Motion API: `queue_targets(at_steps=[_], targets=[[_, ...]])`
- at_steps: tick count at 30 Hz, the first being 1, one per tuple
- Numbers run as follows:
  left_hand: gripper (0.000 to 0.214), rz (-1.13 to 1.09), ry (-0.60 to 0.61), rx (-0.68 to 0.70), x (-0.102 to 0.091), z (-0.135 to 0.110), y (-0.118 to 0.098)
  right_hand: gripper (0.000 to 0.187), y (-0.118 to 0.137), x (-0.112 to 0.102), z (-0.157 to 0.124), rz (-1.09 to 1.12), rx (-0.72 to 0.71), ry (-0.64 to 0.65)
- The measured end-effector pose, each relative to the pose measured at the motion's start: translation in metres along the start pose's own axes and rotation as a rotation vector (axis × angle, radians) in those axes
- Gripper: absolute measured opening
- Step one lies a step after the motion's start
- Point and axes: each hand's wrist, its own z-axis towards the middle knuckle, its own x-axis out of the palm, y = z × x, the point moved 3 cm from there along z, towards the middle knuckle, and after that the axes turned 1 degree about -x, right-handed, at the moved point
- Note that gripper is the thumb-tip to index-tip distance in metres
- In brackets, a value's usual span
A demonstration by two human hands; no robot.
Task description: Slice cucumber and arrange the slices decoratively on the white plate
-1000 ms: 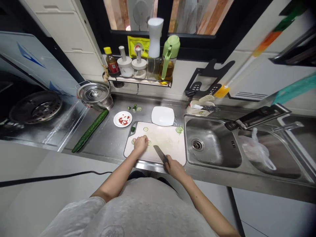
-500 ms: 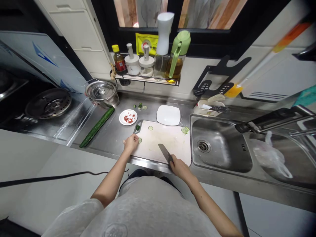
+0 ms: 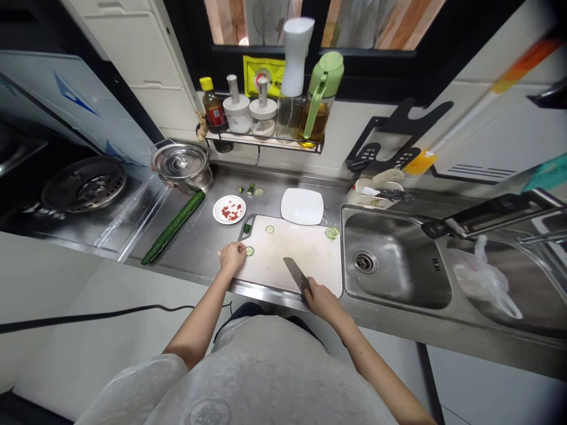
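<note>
My right hand (image 3: 322, 297) grips a kitchen knife (image 3: 296, 274) by its handle. The blade lies low over the front middle of the white cutting board (image 3: 292, 251), pointing up and left. At the board's left edge, my left hand (image 3: 232, 257) has its fingers pressed together; what is between them, if anything, is hidden. Just right of those fingertips is a thin cucumber slice (image 3: 250, 251). Another round slice (image 3: 270, 229) lies near the board's top left, and a small pile of slices (image 3: 332, 232) sits at its top right corner.
A whole cucumber (image 3: 172, 229) lies left of a small white plate of red pieces (image 3: 229, 210). Behind the board are a white square plate (image 3: 302, 206) and cucumber ends (image 3: 250, 189). A lidded steel pot (image 3: 182, 165) stands back left; the sink (image 3: 398, 260) is at right.
My left hand has shifted very slightly left beside the slice. The right hand and knife stay where they were.
</note>
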Motion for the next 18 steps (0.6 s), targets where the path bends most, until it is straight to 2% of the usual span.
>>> queue_targets(at_steps=[4, 13, 18], targets=[[0.021, -0.014, -0.023, 0.046, 0.002, 0.006, -0.013, 0.031, -0.001, 0.002, 0.001, 0.007, -0.006, -0.002], [0.034, 0.067, -0.008, 0.233, 0.015, 0.033, -0.084, 0.031, 0.001, -0.003, -0.003, 0.016, 0.002, -0.006], [0.032, 0.145, -0.005, 0.257, 0.019, 0.049, -0.103, 0.033, 0.003, -0.005, -0.005, 0.027, 0.016, -0.002]])
